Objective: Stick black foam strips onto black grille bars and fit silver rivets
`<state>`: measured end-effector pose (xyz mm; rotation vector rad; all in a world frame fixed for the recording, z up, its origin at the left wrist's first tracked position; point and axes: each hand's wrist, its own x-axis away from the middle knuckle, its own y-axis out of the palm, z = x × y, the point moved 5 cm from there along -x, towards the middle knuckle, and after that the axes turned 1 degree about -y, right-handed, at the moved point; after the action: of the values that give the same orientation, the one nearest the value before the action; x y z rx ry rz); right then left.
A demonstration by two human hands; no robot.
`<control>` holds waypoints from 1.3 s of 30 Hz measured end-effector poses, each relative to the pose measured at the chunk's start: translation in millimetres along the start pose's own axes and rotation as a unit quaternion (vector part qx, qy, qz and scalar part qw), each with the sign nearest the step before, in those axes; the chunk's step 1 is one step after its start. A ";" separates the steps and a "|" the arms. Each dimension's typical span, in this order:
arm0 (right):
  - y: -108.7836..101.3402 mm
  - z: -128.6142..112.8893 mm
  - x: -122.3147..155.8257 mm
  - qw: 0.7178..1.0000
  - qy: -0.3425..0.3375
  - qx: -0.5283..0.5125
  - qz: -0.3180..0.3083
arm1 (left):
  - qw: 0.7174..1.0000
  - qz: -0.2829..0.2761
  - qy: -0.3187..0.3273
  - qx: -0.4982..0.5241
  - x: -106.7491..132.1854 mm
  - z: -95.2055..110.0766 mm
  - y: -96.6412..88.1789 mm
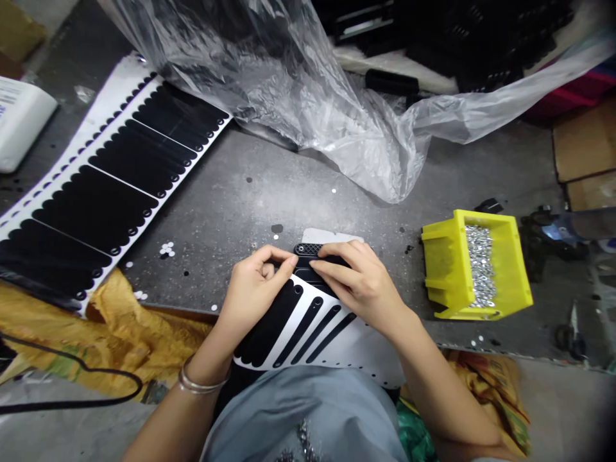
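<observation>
Both hands meet over a small black plastic part [308,249] with a textured, grid-like face and a metal spot at its left end. A dark strip [304,262] lies along its near side. My left hand [262,279] is closed, its thumb and index finger pinching the strip's left end. My right hand [359,276] is closed too, thumb and fingertips on the strip's right part, which they partly hide. Just below the hands, a white backing sheet [351,340] with black rounded-end adhesive strips [315,333] rests against my lap and the table edge.
More sheets of black strips [120,154] lie at the left. Clear plastic film [332,109] drapes across the back. At the right stands a yellow bin [513,269] of small metal pieces [480,266], with scissors [572,333] beyond it. A white box [22,125] sits far left.
</observation>
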<state>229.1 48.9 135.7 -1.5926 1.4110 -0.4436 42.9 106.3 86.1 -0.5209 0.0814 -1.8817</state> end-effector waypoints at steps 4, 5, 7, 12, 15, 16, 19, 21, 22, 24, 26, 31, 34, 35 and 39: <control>-19.7 15.6 16.0 0.995 0.087 -0.055 0.019 | 0.999 -0.024 -0.022 0.015 -2.4 0.0 0.4; -24.3 22.1 21.0 0.989 0.116 -0.079 0.035 | 0.999 -0.024 -0.023 0.017 -2.6 -0.7 0.1; -28.8 34.1 29.1 0.979 0.155 -0.123 0.058 | 0.999 -0.021 -0.025 0.019 -2.7 -2.2 -0.2; -24.2 46.1 30.8 0.975 0.140 -0.165 0.056 | 1.000 -0.007 -0.011 0.007 -2.5 -2.7 -1.1; -24.1 47.1 28.3 0.973 0.135 -0.174 0.063 | 1.000 -0.005 -0.002 -0.001 -2.9 -1.8 -1.6; -24.7 46.8 27.7 0.973 0.134 -0.175 0.064 | 1.000 -0.006 0.000 -0.002 -3.0 -1.6 -1.7; -25.9 45.8 26.8 0.973 0.132 -0.179 0.062 | 1.000 -0.001 0.011 -0.005 -2.9 -0.4 -2.3; -25.7 46.3 26.4 0.972 0.135 -0.185 0.058 | 1.000 0.003 0.022 -0.003 -2.9 1.3 -2.6; -25.4 47.2 26.1 0.971 0.138 -0.187 0.057 | 1.000 0.003 0.028 -0.002 -3.1 2.1 -2.5; -24.4 50.2 25.4 0.970 0.142 -0.188 0.052 | 0.999 -0.002 0.036 0.003 -4.5 3.3 -2.0; -23.2 53.6 25.0 0.972 0.141 -0.184 0.044 | 0.999 -0.009 0.043 0.008 -6.7 3.5 -1.3; -25.5 39.8 31.0 0.988 0.122 -0.029 0.086 | 0.998 0.002 0.056 0.010 -4.7 3.4 -0.8; -20.1 3.6 37.1 0.980 0.120 0.047 0.149 | 0.996 0.028 0.075 0.048 11.8 10.4 0.4; -14.2 -12.1 37.5 0.982 0.102 0.032 0.157 | 0.994 0.039 0.085 0.057 19.6 14.4 1.6; 16.8 -65.8 36.0 0.989 0.035 -0.073 0.126 | 0.988 0.079 0.114 0.069 49.3 26.6 8.5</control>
<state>178.6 -8.5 144.2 -1.4979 1.7065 -0.2538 47.2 63.5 122.9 -0.1974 0.1368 -1.7701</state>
